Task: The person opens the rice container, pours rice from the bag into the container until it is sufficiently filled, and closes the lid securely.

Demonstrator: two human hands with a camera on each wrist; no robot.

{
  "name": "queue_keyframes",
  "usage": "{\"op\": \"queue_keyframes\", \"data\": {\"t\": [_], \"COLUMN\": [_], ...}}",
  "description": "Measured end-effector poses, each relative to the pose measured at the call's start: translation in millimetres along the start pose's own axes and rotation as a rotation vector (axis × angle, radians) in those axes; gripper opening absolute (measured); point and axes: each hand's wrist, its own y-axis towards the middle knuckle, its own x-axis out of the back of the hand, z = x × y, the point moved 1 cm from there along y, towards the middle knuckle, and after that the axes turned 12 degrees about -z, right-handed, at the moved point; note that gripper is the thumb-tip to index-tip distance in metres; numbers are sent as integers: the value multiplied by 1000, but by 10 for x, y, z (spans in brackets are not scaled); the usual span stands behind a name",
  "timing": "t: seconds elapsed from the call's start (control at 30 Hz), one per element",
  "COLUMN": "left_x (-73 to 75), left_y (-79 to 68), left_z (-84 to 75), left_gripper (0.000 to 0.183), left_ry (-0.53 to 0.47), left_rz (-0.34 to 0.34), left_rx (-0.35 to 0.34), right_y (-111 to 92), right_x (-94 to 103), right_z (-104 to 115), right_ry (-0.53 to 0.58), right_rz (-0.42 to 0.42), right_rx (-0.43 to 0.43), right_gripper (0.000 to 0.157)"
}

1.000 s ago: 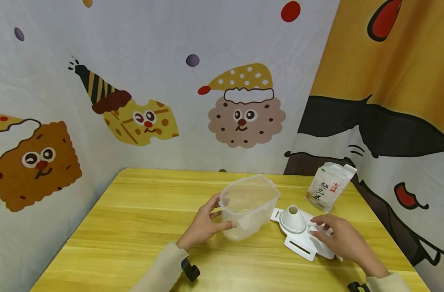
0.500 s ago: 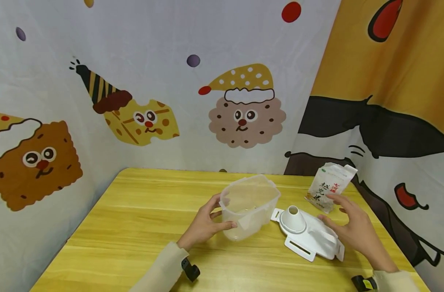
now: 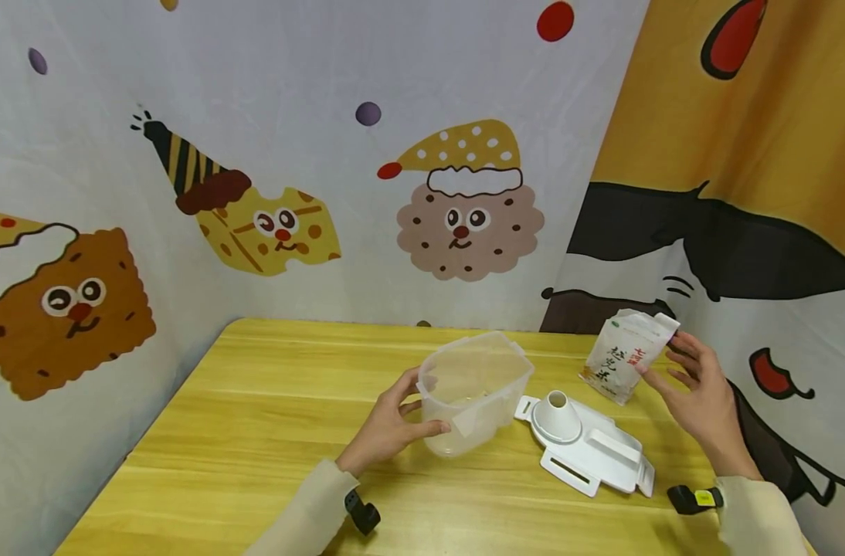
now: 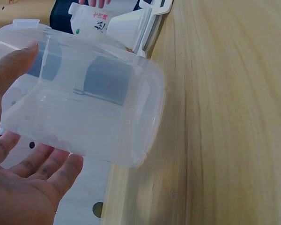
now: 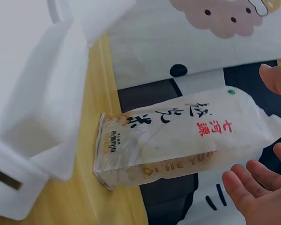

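A clear plastic bin with an open top stands on the table, and my left hand grips its near left side. In the left wrist view the thumb lies on one wall of the bin and the fingers curve round the opposite one. My right hand is at the right side of a white rice bag. Seen from the right wrist, thumb and fingers are spread around the top end of the bag, with a gap to it.
Between the bin and my right forearm lies a white plastic lid with a cone-shaped spout on top and slotted side flaps. Behind the wooden table hangs a curtain printed with cartoon biscuits.
My right hand has left the white lid and moved up and right to the rice bag. The left hand and the clear bin keep their place.
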Motion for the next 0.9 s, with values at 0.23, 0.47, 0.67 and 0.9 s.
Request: {"op": "queue_keyframes", "data": {"t": [0.23, 0.47, 0.67, 0.9], "left_x": [-7, -9, -5, -3], "left_y": [-2, 9, 9, 6], "left_z": [-1, 21, 24, 20], "left_gripper": [83, 81, 81, 81], "left_ry": [-5, -26, -33, -32], "left_rz": [3, 0, 7, 7], "left_rx": [3, -1, 5, 4], "right_y": [178, 318, 409, 465], "right_x": [-63, -148, -202, -335], "right_z": [-90, -199, -330, -488], "right_ry": [30, 39, 13, 0], "right_rz": [60, 172, 263, 343], "right_rx": [-61, -101, -126, -163], "right_gripper": [93, 105, 111, 107]}}
